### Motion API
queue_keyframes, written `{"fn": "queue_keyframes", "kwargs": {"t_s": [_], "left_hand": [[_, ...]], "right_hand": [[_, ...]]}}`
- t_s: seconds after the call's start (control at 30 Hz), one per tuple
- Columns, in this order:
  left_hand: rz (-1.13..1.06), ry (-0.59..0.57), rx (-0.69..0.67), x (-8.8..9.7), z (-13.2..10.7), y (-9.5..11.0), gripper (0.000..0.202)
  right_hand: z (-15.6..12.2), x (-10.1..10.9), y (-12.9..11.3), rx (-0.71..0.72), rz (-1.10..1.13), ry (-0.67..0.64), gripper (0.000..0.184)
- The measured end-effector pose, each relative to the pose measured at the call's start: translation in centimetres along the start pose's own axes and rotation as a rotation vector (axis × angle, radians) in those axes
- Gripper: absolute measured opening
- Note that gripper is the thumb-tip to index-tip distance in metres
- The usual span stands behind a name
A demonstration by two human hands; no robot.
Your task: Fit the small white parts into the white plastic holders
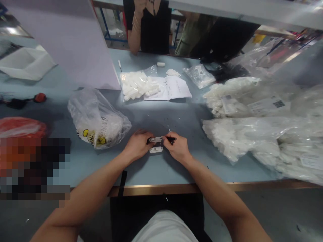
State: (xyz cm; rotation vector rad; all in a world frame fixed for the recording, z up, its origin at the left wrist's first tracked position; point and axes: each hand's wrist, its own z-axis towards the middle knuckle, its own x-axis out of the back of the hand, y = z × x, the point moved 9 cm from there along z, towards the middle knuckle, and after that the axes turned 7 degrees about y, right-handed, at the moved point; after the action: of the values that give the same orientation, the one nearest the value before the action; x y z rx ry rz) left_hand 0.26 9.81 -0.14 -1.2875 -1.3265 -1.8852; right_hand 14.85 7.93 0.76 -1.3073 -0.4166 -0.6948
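My left hand (137, 144) and my right hand (177, 148) meet over the blue table (161, 168) near its front edge. Between them they pinch a small white plastic connector (155, 139). My right hand also grips a thin black tool (171, 138), its tip against the connector. A second white connector (155, 150) lies on the table just below, between the two hands. Both hands are closed.
A clear bag of white parts (97, 119) lies to the left. Several large bags of white parts (252, 127) fill the right side. A bag of white pieces (138, 85) and a paper sheet (171, 89) lie further back. People stand across the table (148, 27).
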Motion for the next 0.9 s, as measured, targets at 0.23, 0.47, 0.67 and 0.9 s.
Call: {"fn": "queue_keyframes", "kwargs": {"t_s": [0.23, 0.47, 0.67, 0.9], "left_hand": [[-0.004, 0.002, -0.005, -0.02, 0.05, 0.01, 0.016], [-0.024, 0.003, -0.008, 0.04, 0.01, 0.08, 0.014], [-0.007, 0.003, 0.005, 0.17, 0.02, 0.11, 0.013], [0.009, 0.002, -0.009, -0.03, 0.03, 0.01, 0.014]], "right_hand": [[0.08, -0.25, -0.16, 0.009, -0.009, -0.026, 0.022], [0.05, 0.34, 0.37, -0.017, 0.001, 0.017, 0.024], [0.01, 0.12, 0.32, -0.007, -0.007, 0.0, 0.024], [0.13, -0.29, -0.06, 0.001, -0.018, -0.03, 0.021]]}}
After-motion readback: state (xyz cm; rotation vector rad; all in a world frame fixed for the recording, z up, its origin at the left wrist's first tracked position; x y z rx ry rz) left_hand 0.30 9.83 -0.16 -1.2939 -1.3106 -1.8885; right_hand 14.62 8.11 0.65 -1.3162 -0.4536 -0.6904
